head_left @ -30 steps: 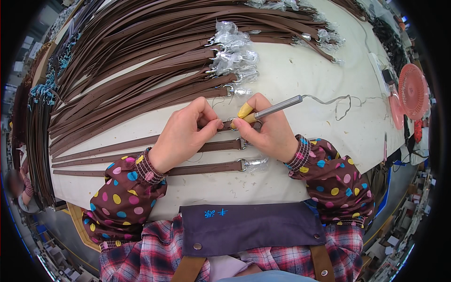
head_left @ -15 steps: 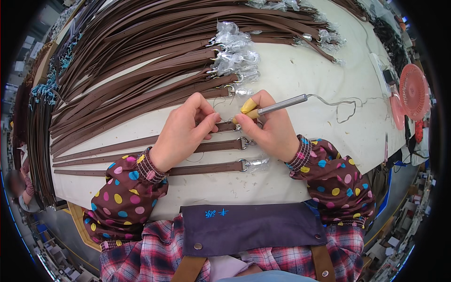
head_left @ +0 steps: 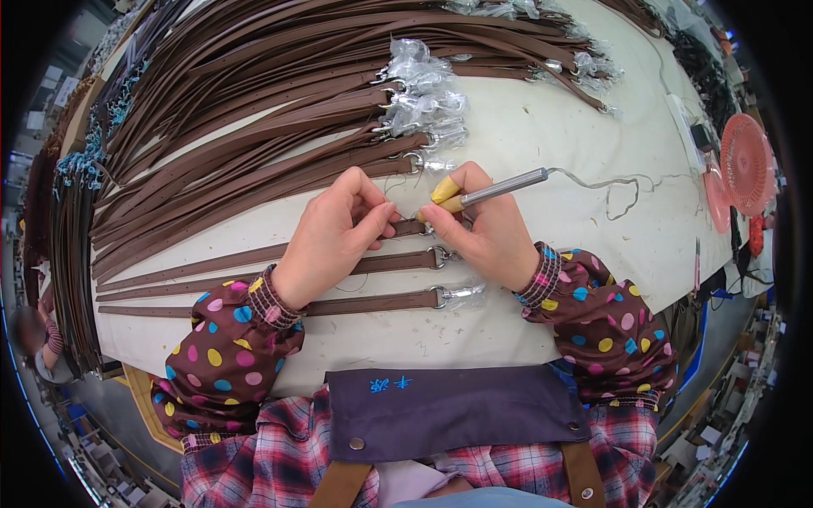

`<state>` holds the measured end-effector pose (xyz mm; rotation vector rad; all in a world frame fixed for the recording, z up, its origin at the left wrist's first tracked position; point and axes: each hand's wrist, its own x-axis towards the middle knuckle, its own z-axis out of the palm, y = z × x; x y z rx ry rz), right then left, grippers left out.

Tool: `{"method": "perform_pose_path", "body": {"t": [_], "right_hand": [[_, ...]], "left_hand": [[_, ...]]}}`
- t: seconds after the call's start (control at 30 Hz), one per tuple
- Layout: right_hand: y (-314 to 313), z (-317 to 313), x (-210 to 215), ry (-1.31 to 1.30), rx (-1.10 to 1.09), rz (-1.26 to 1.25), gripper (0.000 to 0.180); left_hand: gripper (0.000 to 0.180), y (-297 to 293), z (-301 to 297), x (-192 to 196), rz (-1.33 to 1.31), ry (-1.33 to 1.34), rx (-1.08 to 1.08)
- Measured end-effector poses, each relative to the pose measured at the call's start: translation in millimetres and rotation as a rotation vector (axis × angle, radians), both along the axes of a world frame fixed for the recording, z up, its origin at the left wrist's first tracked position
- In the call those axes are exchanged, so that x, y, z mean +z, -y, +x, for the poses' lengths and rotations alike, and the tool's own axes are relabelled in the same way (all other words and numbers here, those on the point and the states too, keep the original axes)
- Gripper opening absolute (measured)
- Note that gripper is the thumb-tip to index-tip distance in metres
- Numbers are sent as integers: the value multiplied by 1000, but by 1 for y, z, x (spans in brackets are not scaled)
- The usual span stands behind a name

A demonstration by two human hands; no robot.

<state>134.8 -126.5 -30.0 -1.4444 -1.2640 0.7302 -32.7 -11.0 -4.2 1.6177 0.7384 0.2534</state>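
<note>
My right hand [head_left: 483,229] covers the tool's tip [head_left: 432,212], so I can't tell if it touches the belt end [head_left: 411,227]. My left hand [head_left: 334,237] hides part of that strap. The belt pile [head_left: 254,102] runs off the top edge, and the person [head_left: 34,334] at far left is blurred.

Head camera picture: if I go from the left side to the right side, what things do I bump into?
Teal tassel bunch → left hand pinching a brown leather strap → right hand gripping a silver pen-shaped corded tool → thin looping grey cord → round pink fan.
</note>
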Motion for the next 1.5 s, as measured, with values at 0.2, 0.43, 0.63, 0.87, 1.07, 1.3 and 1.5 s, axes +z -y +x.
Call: {"method": "perform_pose_path", "body": {"t": [0.2, 0.43, 0.63, 0.87, 1.07, 1.3, 1.5], "right_hand": [[0, 0, 1, 12, -3, 4, 25], [0, -1, 1, 9, 4, 5, 24], [1, 2, 1, -64, -49, 84, 22], [5, 5, 13, 6, -94, 267, 21], [7, 7, 13, -33, 6, 122, 19], [6, 6, 8, -219, 6, 26, 19], [3, 6, 2, -294, -37, 83, 18]], "left_hand": [[15, 0, 0, 0, 4, 3, -2], [14, 1, -1, 2, 1, 5, 14], [21, -5, -7, 7, 984, -70, -212], [21, 6, -8, 11, 1065, -185, -225], [19, 9, -7, 9, 764, -182, -282], [18, 12, 0, 11, 695, -190, -235], [14, 13, 7, 10, 674, -180, -250]]}}
